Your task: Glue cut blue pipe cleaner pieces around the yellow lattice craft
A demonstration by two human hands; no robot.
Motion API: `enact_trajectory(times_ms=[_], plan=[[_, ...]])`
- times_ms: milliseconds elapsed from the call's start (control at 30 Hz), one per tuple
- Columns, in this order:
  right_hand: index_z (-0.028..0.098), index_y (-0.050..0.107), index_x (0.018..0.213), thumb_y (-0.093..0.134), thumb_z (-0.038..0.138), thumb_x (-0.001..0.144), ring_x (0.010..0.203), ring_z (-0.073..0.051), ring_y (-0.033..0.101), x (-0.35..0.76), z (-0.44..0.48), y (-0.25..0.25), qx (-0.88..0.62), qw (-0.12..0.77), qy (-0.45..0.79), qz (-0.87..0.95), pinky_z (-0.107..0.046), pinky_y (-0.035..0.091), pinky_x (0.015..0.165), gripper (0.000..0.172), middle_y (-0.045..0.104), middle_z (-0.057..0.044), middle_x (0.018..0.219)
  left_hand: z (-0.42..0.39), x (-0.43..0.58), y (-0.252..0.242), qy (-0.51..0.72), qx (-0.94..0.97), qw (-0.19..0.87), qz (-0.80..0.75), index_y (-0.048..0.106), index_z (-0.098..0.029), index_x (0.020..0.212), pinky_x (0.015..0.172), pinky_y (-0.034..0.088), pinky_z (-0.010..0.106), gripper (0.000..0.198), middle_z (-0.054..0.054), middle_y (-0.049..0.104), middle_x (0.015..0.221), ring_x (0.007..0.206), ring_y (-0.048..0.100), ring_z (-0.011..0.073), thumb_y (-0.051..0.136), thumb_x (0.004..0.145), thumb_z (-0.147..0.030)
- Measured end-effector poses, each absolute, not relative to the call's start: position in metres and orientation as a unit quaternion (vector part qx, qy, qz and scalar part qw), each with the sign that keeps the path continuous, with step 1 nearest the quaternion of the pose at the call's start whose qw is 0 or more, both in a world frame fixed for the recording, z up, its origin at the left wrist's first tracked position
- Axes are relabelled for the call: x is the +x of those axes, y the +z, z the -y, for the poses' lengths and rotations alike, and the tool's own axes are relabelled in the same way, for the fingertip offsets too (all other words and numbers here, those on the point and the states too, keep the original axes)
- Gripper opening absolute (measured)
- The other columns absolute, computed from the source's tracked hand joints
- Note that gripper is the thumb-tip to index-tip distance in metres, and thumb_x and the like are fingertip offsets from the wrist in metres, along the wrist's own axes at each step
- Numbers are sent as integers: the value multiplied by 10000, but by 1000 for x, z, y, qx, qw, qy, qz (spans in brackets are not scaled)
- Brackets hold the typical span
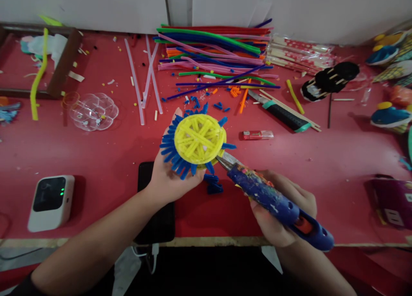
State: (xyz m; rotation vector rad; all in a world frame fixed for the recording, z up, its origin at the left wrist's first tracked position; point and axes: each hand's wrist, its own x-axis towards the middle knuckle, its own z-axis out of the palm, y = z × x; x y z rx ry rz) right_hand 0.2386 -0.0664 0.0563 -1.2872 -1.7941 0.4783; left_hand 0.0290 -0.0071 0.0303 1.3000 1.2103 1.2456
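My left hand (170,182) holds a round yellow pipe-cleaner wheel (199,139) with crossing spokes. Short blue pipe-cleaner pieces (170,150) stick out densely around its left side and sparsely on the right. The fingers wrap behind the wheel and are mostly hidden. My right hand (283,205) is closed around a tool with a glue-smeared blue handle (267,197) and a pointed metal tip. That tip meets the wheel's lower right rim; whether it pinches a piece, I cannot tell. Loose blue pieces (213,185) lie on the table just below the wheel.
Many coloured pipe cleaners (212,51) lie along the back wall. A utility knife (283,113) and a red lighter-like case (257,135) lie to the right. A black phone (157,218) sits under my left wrist. Leftward are a white device (51,203) and a clear flower-shaped tray (95,111).
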Motion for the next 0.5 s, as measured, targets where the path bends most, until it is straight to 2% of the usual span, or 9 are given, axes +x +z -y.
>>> enact_trajectory(times_ms=[67, 233, 433, 500], plan=[[248, 594, 889, 571, 150, 765, 547, -144, 639, 239, 65, 56, -503, 439, 191, 720, -267, 563, 516, 160, 675, 24, 750, 7, 29, 27, 501, 532, 478, -487, 585, -254, 865, 712, 670, 477, 338, 42, 739, 791, 769, 754, 290, 796, 600, -243], [243, 537, 794, 571, 146, 757, 551, -129, 630, 237, 65, 57, -523, 423, 178, 718, -234, 542, 519, 109, 618, 38, 685, 7, 28, 29, 504, 542, 454, -496, 573, -236, 818, 709, 676, 424, 312, 43, 751, 791, 779, 765, 281, 796, 603, -195], [253, 523, 784, 562, 162, 771, 512, -114, 592, 238, 64, 58, -518, 411, 174, 730, -217, 493, 481, 100, 595, 56, 653, 6, 30, 34, 527, 517, 447, -505, 557, -239, 722, 554, 658, 329, 267, -19, 699, 630, 582, 723, 209, 766, 581, -150], [253, 521, 782, 564, 172, 776, 512, -122, 589, 238, 65, 57, -518, 415, 171, 729, -230, 498, 487, 92, 596, 50, 654, 6, 31, 34, 530, 515, 445, -506, 553, -238, 688, 554, 654, 311, 260, -20, 695, 613, 571, 717, 204, 764, 567, -146]])
